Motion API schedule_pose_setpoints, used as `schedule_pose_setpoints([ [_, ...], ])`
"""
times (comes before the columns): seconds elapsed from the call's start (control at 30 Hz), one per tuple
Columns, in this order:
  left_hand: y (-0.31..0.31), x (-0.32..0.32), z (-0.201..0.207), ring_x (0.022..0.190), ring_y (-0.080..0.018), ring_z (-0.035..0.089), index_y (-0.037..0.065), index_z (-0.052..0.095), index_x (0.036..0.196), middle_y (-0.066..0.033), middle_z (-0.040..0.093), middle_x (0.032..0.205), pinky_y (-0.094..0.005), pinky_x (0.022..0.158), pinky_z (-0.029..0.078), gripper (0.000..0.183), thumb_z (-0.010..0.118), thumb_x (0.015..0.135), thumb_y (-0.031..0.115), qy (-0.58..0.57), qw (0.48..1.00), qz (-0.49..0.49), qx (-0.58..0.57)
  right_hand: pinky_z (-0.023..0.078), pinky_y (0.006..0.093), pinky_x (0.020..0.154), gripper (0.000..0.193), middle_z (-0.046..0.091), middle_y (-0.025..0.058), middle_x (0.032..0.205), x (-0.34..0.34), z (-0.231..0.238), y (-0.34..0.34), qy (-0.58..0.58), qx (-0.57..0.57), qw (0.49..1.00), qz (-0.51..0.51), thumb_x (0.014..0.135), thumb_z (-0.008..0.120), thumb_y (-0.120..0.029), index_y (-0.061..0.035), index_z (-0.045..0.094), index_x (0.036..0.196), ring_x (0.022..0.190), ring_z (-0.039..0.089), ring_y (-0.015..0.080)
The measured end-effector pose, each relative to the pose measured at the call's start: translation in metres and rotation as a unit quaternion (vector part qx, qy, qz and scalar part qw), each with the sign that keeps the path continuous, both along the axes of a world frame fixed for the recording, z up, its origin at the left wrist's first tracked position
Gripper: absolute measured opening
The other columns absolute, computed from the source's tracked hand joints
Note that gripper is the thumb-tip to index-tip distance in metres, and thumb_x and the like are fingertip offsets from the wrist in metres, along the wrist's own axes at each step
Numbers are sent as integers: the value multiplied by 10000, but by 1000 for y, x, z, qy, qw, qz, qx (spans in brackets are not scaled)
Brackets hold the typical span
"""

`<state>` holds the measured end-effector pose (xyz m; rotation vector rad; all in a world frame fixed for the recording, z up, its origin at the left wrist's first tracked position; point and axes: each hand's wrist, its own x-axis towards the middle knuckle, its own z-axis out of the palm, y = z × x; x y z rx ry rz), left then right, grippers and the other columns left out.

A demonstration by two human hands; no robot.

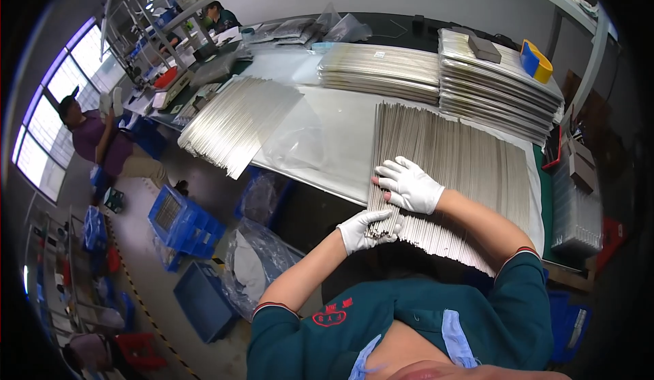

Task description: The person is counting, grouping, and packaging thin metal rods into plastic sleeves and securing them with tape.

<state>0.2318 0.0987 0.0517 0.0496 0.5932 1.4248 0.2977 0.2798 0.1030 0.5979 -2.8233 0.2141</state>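
A wide layer of thin silvery metal rods (470, 169) lies side by side on the table in front of me. At its near left corner, my left hand (357, 231), in a white glove, is closed around the ends of a bunch of rods. My right hand (415, 189) is laid over the rods' left part, palm down with fingers stretched out. Its glove is white too, and bare fingertips show on it. Under both palms the rods are hidden.
Another fanned pile of rods (238, 118) lies on the left of the table (340, 128), beside clear plastic film (296, 147). Wrapped stacks (490, 84) stand at the back right, with a tape roll (537, 61) on top. Blue crates (184, 220) are on the floor.
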Motion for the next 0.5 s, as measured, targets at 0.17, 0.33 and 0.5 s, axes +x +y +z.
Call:
schedule_pose_setpoints([
  [0.17, 1, 2, -3, 779, -225, 626, 24, 530, 1002, -108, 601, 877, -343, 652, 565, 206, 531, 867, 180, -9, 1000, 4, -5, 218, 448, 1025, 430, 448, 179, 1236, 3, -5, 0, 10, -22, 999, -22, 859, 422, -310, -26, 484, 1176, 1197, 367, 326],
  [0.33, 2, -1, -14, 756, -208, 611, 4, 485, 1092, -97, 592, 867, -353, 673, 545, 259, 484, 889, 165, -94, 995, -23, 32, 256, 438, 1012, 448, 464, 176, 1219, 8, 0, 1, 24, -68, 997, -42, 852, 447, -344, -20, 489, 1159, 1182, 386, 332],
  [0.5, 1, -3, -17, 748, -185, 599, 28, 480, 1103, -78, 581, 891, -355, 698, 532, 251, 474, 893, 165, -139, 987, -46, 65, 476, 336, 745, 266, 562, 122, 915, 24, 10, 5, -9, -359, 910, -206, 818, 584, -250, -32, 553, 968, 838, 580, 250],
])
